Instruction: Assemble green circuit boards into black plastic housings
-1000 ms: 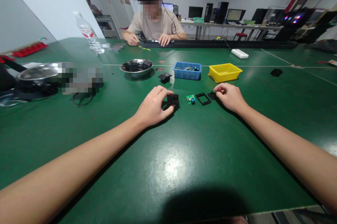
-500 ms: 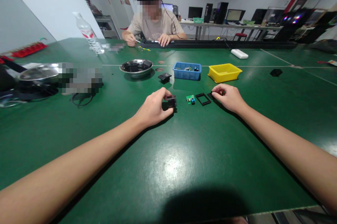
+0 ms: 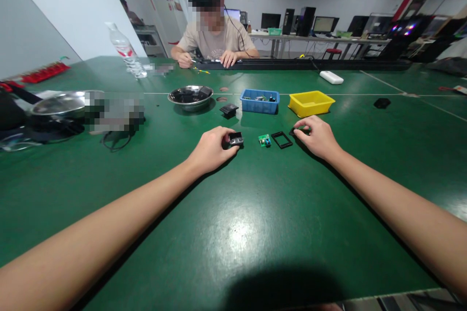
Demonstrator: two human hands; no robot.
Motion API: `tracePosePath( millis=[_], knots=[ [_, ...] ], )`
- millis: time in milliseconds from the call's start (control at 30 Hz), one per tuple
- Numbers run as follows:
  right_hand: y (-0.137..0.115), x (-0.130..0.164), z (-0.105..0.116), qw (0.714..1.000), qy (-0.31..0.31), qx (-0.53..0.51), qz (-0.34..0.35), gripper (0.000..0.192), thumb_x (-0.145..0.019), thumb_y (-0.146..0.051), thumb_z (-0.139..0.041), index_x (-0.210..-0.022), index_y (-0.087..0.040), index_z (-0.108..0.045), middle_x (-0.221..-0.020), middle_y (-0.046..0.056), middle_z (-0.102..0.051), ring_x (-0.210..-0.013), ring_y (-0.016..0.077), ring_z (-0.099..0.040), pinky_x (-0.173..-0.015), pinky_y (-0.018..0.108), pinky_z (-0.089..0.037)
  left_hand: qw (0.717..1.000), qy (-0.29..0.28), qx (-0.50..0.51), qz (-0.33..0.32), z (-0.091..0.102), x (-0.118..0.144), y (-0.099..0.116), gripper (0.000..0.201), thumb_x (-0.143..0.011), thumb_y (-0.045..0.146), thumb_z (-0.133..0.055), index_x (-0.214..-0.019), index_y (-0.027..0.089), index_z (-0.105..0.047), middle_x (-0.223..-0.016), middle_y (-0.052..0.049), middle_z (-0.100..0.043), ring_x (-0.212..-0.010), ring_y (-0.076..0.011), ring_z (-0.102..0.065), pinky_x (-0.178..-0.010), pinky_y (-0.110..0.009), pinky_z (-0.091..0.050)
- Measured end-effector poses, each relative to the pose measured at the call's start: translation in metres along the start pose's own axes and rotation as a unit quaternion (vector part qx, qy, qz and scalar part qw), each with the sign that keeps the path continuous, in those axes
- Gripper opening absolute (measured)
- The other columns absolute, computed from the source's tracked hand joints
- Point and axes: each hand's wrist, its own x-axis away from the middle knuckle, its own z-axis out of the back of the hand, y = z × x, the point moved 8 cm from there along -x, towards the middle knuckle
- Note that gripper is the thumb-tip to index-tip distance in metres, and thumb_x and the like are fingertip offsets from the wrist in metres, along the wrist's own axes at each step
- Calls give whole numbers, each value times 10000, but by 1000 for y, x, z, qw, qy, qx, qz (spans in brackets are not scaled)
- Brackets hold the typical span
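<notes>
Left hand (image 3: 213, 148) has tipped the black housing (image 3: 236, 139) since a second ago; its narrow edge now faces up, grip closed on it, resting on the table (image 3: 233, 233). Right hand (image 3: 318, 135) pinches a small black part (image 3: 296, 131) beside the black frame (image 3: 281, 139) and green board (image 3: 264, 140).

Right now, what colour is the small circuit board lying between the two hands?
Green, with a bit of blue on it: the small circuit board, seen clearly in the head view.
</notes>
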Motion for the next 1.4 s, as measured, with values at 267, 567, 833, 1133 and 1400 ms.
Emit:
tracePosePath(
  millis=[267, 567, 833, 1133, 1400],
  knots=[
    [0, 2, -7, 999, -39, -1, 8, 221, -754, -110, -602, -895, -197, -749, -870, 55, -714, -732, 195, -633, -771, 340, -515, 999, -35, 17, -6, -9, -5, -8, 440, -854, 343, -641, -1255, 163, -653, -906, -51, -698, -818, -208, -663, -803, -352, -542],
    [-29, 21, -11, 998, -9, -10, 61, 167, -854, -275, -594, -909, -200, -733, -950, 91, -681, -885, 250, -660, -869, 394, -521, 998, -64, -8, 23, -18, -6, -11, 524, -846, 411, -698, -1301, 174, -594, -1028, -90, -694, -962, -269, -672, -895, -416, -536],
    [-52, 32, -42, 994, -87, 26, 58, 176, -890, -209, -595, -970, -205, -752, -1034, 114, -710, -1015, 272, -651, -952, 411, -502, 996, -82, -20, 15, -22, -16, -12, 275, -857, 452, -660, -964, 199, -643, -917, -69, -681, -864, -260, -653, -800, -384, -514],
    [-63, 19, -43, 998, -43, 19, 49, 223, -892, -223, -639, -1087, -162, -728, -1136, 137, -706, -1087, 282, -609, -995, 420, -466, 997, -72, -7, -6, -18, -16, -11, 281, -831, 357, -627, -1055, 188, -618, -943, -67, -687, -837, -230, -648, -777, -345, -506],
    [-86, 10, -61, 992, -85, 38, 81, 140, -917, -229, -661, -1023, -201, -749, -1026, 93, -705, -1033, 232, -615, -952, 349, -471, 997, -67, -3, -21, -17, -18, -10, 270, -834, 366, -618, -1035, 187, -617, -945, -73, -695, -828, -235, -655, -775, -350, -516]
  ],
)
